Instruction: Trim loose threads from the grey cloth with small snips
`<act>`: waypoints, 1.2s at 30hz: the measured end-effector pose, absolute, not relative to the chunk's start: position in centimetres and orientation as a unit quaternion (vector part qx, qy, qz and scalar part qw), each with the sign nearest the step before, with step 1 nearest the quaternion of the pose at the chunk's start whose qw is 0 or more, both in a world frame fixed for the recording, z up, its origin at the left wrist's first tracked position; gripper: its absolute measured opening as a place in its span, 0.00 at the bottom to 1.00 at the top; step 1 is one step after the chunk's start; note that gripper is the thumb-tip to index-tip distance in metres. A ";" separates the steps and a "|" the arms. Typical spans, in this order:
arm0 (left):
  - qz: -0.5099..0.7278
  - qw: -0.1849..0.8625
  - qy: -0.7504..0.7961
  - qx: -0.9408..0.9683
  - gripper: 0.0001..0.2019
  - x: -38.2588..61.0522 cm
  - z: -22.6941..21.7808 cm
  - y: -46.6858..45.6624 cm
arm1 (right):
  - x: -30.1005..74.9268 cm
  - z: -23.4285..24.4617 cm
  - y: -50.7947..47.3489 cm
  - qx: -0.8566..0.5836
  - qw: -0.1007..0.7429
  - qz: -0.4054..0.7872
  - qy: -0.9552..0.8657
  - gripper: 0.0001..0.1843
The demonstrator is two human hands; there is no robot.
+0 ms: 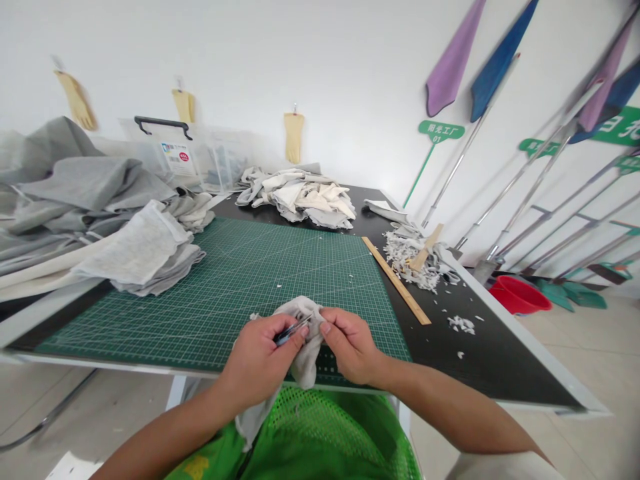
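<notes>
Holds gray cloth (306, 365) over the near edge of the green mat (280, 260), pinched in the right hand (353, 347), apparently to steady it against the metal-tipped tool (294, 329) gripped in the left hand (263, 357).

Wall (330, 60), 12 o'clock: bright, pale, almost evenly lit, source out of view
Gloves (294, 139), 10 to 12 o'clock: faint, soft-edged shadows alongside
Poles (457, 179), 2 to 3 o'clock: silvery glints, slanted by wide-angle stretch, blurrier toward the edge
Fabric heap (95, 183), 9 o'clock: softened and smeared at the border
Mat (285, 257), centre: gridlines fairly clear
Hands (263, 353), 6 o'clock: well lit, slightly soft
</notes>
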State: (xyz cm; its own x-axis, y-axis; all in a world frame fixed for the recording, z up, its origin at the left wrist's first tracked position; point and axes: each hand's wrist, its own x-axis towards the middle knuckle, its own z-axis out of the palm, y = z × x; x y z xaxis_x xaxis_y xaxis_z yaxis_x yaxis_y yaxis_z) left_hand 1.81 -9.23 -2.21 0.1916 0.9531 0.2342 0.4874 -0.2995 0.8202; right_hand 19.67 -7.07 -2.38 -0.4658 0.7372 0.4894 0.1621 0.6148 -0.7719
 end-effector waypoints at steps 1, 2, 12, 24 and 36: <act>0.395 0.312 0.499 0.705 0.14 1.8 -2.4 -9.3 | 19.6 -2.4 -7.1 -0.293 0.432 0.344 -0.781 0.12; 0.410 0.321 0.488 0.700 0.14 1.9 -2.5 -9.4 | 19.6 -2.5 -7.0 -0.302 0.433 0.355 -0.771 0.12; 0.462 0.343 0.415 0.705 0.12 2.6 -3.2 -9.4 | 19.4 -2.9 -7.1 -0.313 0.364 0.503 -0.719 0.17; 0.481 0.428 0.382 0.663 0.15 2.5 -4.3 -9.5 | 19.2 -2.7 -7.1 -0.301 0.392 0.444 -0.747 0.10; 0.443 0.568 0.387 0.575 0.13 2.9 -4.0 -9.6 | 19.6 -3.0 -7.0 -0.254 0.386 0.448 -0.765 0.11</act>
